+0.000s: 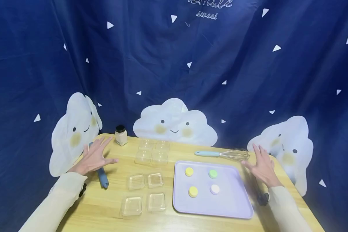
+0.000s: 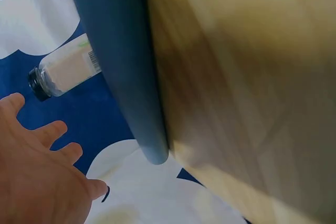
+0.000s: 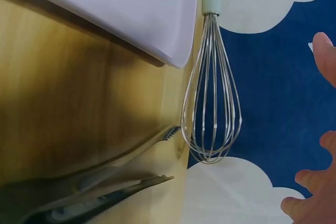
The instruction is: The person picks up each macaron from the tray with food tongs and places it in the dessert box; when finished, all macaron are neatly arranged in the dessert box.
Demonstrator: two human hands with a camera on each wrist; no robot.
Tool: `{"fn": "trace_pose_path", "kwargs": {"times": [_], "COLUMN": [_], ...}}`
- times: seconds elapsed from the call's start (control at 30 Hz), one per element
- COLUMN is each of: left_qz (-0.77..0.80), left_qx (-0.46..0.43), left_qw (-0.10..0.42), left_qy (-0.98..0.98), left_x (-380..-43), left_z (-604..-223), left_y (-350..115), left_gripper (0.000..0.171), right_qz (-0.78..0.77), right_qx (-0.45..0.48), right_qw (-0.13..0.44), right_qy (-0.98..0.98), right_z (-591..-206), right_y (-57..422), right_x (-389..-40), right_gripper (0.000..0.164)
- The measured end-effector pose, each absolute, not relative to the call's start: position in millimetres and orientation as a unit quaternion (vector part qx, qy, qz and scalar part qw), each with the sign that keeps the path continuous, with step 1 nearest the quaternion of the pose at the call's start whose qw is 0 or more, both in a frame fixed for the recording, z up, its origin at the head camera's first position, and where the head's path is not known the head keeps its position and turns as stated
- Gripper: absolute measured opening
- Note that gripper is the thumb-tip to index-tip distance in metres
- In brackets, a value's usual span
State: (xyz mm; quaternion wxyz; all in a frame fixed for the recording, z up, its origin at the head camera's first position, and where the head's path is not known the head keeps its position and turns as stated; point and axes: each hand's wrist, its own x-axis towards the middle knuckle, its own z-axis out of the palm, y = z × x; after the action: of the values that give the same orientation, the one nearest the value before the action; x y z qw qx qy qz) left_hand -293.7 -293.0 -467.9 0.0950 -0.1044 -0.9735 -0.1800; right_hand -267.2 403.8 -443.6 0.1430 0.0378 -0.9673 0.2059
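1. Head view: two hands are hovering over a table, either side of a tray; the right hand is sitting just off the tray's right edge, while the left hand is hanging well apart, past the clear boxes on its left.

2. Nearest the left hand, a roller is lying far left of the tray, its long axis running away from the person at a slight slant and passing beneath that hand.

3. Nearest the right hand, tongs are lying right of the tray, toothed tips pointing towards a whisk, which is stretching crosswise beyond the tray's far edge, wires towards that hand; this closeness seems the relation that counts.

4. Left-hand fingers and thumb are showing spread wide, gripping nothing, and appearing clear of the roller.

5. Right-hand fingers are extending, thumb apart, likewise holding nothing; the right wrist view is showing them apart from whisk and tongs.

6. Four discs are resting on the tray; a jar is standing beyond its far left.
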Motion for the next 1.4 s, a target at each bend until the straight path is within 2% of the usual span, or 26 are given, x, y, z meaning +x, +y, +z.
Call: {"fn": "trace_pose_path", "kwargs": {"times": [0.53, 0.7, 1.03, 1.4], "left_qz": [-0.229, -0.266, -0.302, -0.288], "left_qx": [-0.126, -0.127, -0.113, -0.128], "left_qw": [0.104, 0.082, 0.030, 0.038], "left_qy": [-0.960, -0.952, -0.946, -0.948], "left_x": [-288, -284, -278, -267], "left_z": [-479, -478, -486, -487], "left_y": [-290, -288, -276, -254], "left_gripper": [0.121, 0.122, 0.125, 0.117], "right_qz": [0.307, 0.322, 0.304, 0.253], "right_qx": [0.031, 0.014, -0.066, -0.072], "right_qw": [0.096, 0.078, 0.003, -0.013], "right_qy": [-0.946, -0.943, -0.950, -0.965], "right_z": [-464, -467, -472, -481], "right_y": [418, 418, 419, 429], "right_x": [-254, -252, -242, -237], "right_gripper": [0.102, 0.105, 0.115, 0.111]}}
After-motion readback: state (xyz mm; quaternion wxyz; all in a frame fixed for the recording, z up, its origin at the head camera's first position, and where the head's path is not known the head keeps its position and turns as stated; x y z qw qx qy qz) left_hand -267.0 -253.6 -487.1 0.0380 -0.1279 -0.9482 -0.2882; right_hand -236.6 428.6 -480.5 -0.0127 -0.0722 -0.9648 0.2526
